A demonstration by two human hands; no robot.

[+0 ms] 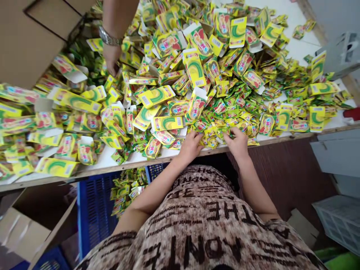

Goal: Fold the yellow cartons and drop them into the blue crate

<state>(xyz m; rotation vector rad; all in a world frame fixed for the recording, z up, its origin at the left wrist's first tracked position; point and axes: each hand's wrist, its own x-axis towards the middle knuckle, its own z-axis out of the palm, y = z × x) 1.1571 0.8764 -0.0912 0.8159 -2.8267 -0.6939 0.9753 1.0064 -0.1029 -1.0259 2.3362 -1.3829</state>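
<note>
Handling the sachets at the near edge of the table likely calls for a light touch: left hand and right hand stand apart, flanking them — any grip cannot be told. Keep neighbouring cartons clear.
</note>
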